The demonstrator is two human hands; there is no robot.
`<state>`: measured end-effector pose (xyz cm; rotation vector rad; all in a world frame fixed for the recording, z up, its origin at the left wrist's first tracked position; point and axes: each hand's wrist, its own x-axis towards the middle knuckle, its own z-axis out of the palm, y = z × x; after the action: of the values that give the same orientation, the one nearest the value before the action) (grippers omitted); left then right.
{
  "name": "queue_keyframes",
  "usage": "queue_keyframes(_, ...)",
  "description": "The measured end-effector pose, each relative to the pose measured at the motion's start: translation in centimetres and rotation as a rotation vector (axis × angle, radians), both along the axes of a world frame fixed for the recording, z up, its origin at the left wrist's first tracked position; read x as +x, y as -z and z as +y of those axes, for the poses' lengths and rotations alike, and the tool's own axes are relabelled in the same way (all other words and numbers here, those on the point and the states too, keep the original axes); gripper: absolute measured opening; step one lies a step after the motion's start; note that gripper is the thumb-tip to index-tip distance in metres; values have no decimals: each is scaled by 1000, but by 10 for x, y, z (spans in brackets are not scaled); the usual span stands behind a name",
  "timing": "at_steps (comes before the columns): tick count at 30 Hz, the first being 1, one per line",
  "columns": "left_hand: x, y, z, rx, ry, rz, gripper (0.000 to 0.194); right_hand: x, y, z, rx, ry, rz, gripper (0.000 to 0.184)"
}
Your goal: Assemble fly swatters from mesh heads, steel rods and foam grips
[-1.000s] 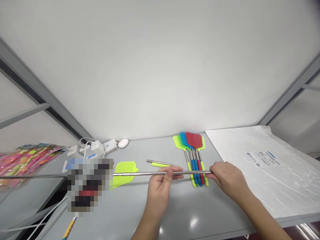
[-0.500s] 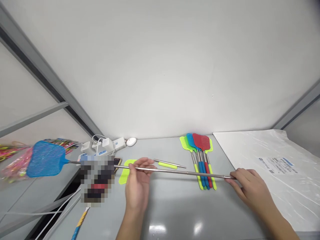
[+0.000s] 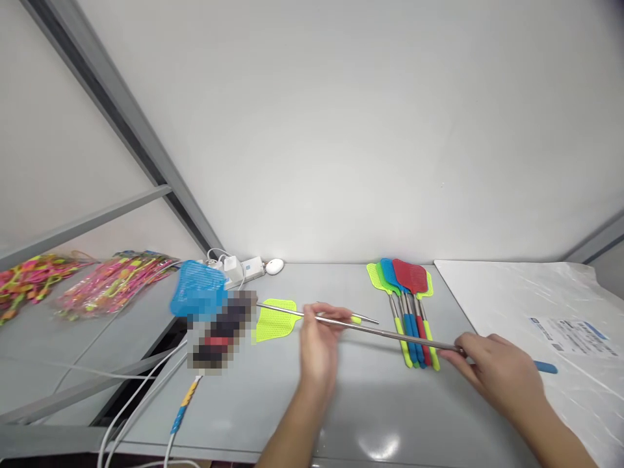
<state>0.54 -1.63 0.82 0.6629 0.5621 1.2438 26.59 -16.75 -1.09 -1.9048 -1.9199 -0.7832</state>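
I hold a long telescopic fly swatter across the grey table (image 3: 341, 403). Its metal rod (image 3: 394, 334) runs from my right hand (image 3: 492, 370), closed round the handle end with a blue grip (image 3: 546, 368) sticking out, to a blue swatter head (image 3: 197, 296) at the left. My left hand (image 3: 319, 341) is blurred, with its fingers curled at the rod's middle. A loose yellow-green swatter head (image 3: 275, 320) lies under the rod. A short rod with a yellow-green grip (image 3: 358, 319) lies just behind my left hand.
A row of several finished swatters (image 3: 407, 305) lies at the back right. White plastic-wrapped sheets (image 3: 536, 305) cover the right side. A power strip with chargers (image 3: 238, 266) and cables sits at the back left. Pink packets (image 3: 112, 283) lie on the left table. A pixelated patch (image 3: 221, 335) hides something.
The rod has shortened and the blue head has come in from the far left toward the table. My left hand has slid right along the rod. The view has turned left.
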Motion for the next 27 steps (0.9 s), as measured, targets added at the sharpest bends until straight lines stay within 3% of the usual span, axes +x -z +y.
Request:
queue_keyframes(4,12,3,-13,-35,104,-6,44,-16,-12,7,31,21,-50,51)
queue_keyframes(8,-16,2,5,-30,144,3,43,-11,-6,5,5,-18,-10,46)
queue_keyframes(13,-77,-7,54,-143,-312,-172,43,4,12,-2,-47,-53,23,44)
queue_keyframes(15,-86,-7,64,-156,-410,-188,44,1,16,-2,-59,-48,9,46)
queue_keyframes(18,-68,-5,55,-131,-425,-179,41,-16,16,7,-66,-33,-31,48)
queue_keyframes(21,-32,-1,29,-118,-308,-146,37,-37,9,18,-86,-15,-52,48)
queue_keyframes(23,-15,0,16,-69,-305,-97,39,-45,3,23,-88,25,-53,49)
queue_keyframes(27,-8,-2,12,-36,-322,-62,41,-50,-8,22,-71,88,-46,52)
